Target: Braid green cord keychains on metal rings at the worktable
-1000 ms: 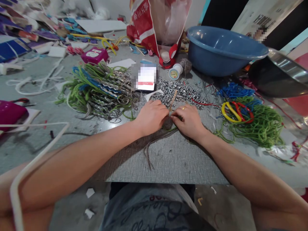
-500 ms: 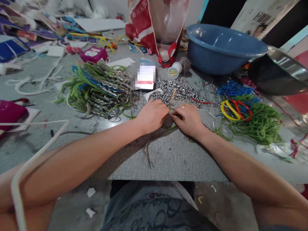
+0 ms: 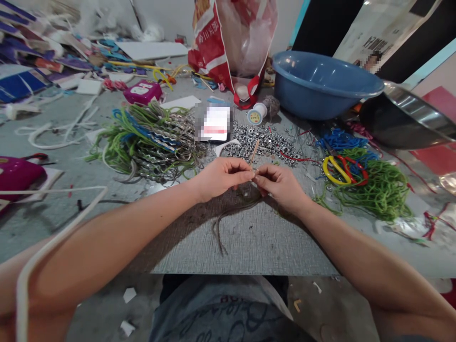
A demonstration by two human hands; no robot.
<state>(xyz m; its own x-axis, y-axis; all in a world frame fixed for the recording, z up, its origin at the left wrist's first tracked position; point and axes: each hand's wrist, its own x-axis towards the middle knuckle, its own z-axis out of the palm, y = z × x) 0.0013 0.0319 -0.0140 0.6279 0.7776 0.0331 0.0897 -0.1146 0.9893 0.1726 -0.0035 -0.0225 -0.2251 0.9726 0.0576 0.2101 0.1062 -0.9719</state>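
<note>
My left hand (image 3: 226, 176) is closed, thumb and forefinger pinched together over the middle of the table. Meeting it tip to tip is my right hand (image 3: 280, 185), pinched too. Both seem to grip a grey-brown cord (image 3: 224, 221), though the pinched part is mostly hidden by fingers. Its loose strands trail down left onto the table from beneath the right hand. Just behind the fingertips a thin wooden stick (image 3: 255, 151) slants upward; whether fingers touch it I cannot tell. Many small metal nuts (image 3: 263, 142) lie scattered beyond the hands.
Left lies a bundle of green and silver braided cords (image 3: 142, 137), beside a phone (image 3: 217, 123). Behind are a thread spool (image 3: 257, 114), a red bag (image 3: 210, 57) and a blue basin (image 3: 320, 85). Scissors (image 3: 337, 170) rest on green cords (image 3: 384, 190) at right. A white cable (image 3: 53, 247) crosses my left arm.
Both hands have turned and lifted slightly, so the pinching thumbs and fingertips now show. The camera view has tilted a little; the cord still trails to the left.
</note>
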